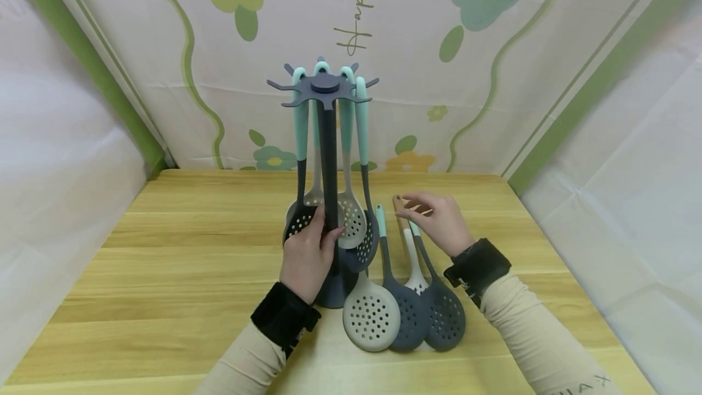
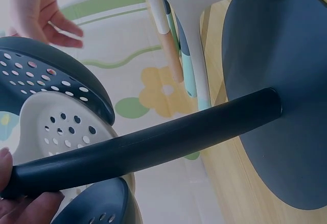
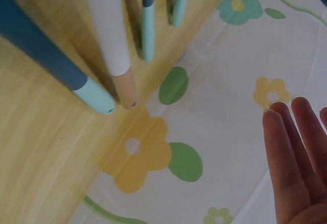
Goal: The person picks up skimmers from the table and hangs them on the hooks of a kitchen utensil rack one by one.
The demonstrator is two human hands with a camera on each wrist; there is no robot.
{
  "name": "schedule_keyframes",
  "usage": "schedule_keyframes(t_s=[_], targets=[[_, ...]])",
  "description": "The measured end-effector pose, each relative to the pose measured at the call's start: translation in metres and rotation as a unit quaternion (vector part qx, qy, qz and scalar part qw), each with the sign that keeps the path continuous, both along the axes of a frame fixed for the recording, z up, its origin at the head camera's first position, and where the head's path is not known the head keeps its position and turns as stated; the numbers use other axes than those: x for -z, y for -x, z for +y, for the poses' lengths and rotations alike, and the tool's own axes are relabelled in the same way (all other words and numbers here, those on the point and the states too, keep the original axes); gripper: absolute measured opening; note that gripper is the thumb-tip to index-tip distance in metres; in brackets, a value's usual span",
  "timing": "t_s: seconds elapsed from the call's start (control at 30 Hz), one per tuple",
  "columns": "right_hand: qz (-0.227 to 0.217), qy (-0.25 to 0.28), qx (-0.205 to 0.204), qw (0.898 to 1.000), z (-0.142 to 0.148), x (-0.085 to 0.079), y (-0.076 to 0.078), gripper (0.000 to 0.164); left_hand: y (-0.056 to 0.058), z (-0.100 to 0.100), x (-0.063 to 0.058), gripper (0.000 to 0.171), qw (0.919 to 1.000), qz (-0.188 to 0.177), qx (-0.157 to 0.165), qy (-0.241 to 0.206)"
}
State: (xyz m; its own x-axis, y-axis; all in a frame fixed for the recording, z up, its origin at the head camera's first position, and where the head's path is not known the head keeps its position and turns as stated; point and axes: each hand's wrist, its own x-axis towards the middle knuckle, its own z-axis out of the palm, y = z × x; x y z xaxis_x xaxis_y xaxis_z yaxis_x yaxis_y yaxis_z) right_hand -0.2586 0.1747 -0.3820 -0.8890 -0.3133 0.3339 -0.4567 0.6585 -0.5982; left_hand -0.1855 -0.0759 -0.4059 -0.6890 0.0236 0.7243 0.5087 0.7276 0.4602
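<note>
My left hand (image 1: 307, 256) grips the dark pole (image 1: 328, 163) of a utensil stand, low down among the hanging skimmers. Mint-handled skimmers (image 1: 354, 224), some dark and some light grey, hang from the stand's hooked top (image 1: 325, 84). My right hand (image 1: 443, 219) is to the right, over the handle ends of the utensils on the table; in the right wrist view its fingers (image 3: 281, 157) are extended and hold nothing. Below it lies a white utensil with a wooden handle (image 3: 125, 87), between dark skimmers (image 1: 445, 317). A light grey skimmer (image 1: 371, 317) lies beside the stand's round base (image 2: 286, 147).
The wooden table (image 1: 181, 279) carries the stand and the loose utensils. A white cloth backdrop (image 1: 406, 66) with printed flowers rises behind the table's far edge. White cloth walls (image 1: 631, 200) border both sides.
</note>
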Motion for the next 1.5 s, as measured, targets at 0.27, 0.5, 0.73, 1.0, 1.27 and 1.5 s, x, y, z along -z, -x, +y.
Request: schedule_keyframes(t_s=[0.27,0.5,0.73,1.0,1.27,1.5], targets=[[-0.023,-0.028,0.030,0.999,0.012,0.014,0.004,0.038,0.000,-0.001,0.001,0.041,1.0000,0.003,-0.003,0.006],[-0.035,-0.060,0.045,0.997,0.022,0.026,0.008,0.036,-0.001,0.000,0.001,0.042,1.0000,0.004,-0.002,0.007],[-0.050,-0.082,0.059,0.994,0.027,0.036,0.009,0.034,0.000,0.000,0.001,0.042,0.9999,0.010,-0.002,0.005],[-0.069,-0.100,0.069,0.990,0.030,0.045,0.011,0.035,-0.001,0.000,0.002,0.042,0.9999,0.009,-0.003,0.004],[-0.094,-0.115,0.078,0.986,0.032,0.050,0.012,0.036,-0.001,-0.001,0.002,0.043,0.9999,0.009,-0.004,0.005],[-0.122,-0.123,0.084,0.981,0.031,0.051,0.011,0.043,0.000,-0.001,0.002,0.043,0.9999,0.012,-0.001,0.004]])
